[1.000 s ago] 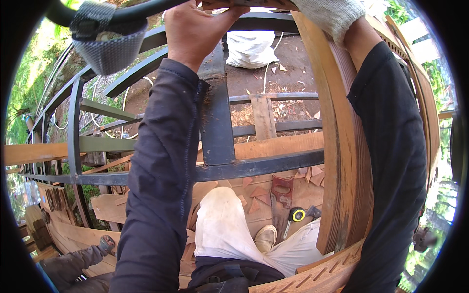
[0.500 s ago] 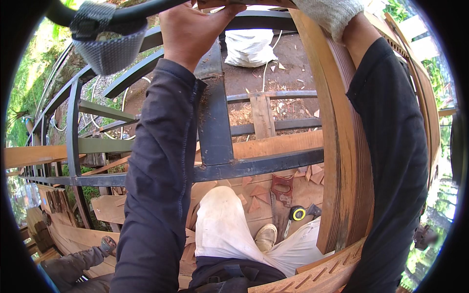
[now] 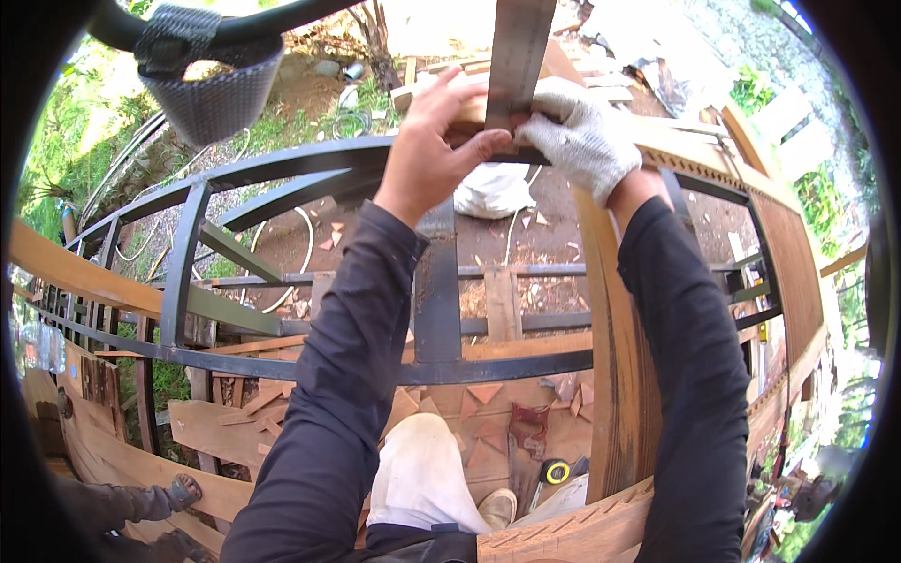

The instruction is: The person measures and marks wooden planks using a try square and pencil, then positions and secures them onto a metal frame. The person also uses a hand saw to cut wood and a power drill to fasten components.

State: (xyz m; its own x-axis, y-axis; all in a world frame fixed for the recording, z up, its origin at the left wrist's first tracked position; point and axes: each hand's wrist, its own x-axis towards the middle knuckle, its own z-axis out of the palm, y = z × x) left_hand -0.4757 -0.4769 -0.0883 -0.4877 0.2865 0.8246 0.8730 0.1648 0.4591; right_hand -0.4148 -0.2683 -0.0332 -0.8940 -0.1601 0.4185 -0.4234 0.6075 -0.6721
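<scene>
My bare left hand (image 3: 434,145) is at the upper middle, fingers slightly blurred, thumb stretched toward the right. Between its fingers and thumb sits a light wooden piece (image 3: 466,116). My right hand (image 3: 584,139), in a grey-white knitted glove, has its fingers bent in at the lower end of a dark flat metal bar (image 3: 519,61). That bar runs up out of view; what the gloved fingertips close on is partly hidden. Both hands are above the top rail of a black metal frame (image 3: 310,155). Beside the right forearm stands a long wooden board (image 3: 615,375).
Below lie a red-handled saw (image 3: 529,430), a yellow-and-black tape measure (image 3: 556,471) and triangular wood offcuts (image 3: 485,394). A notched board (image 3: 572,525) crosses near my body. Another person's foot (image 3: 185,490) shows at lower left. A white sack (image 3: 493,190) lies beyond the frame.
The view has tilted up, so more ground beyond the rail shows. My hands appear lower and closer together, and the metal bar has come into sight.
</scene>
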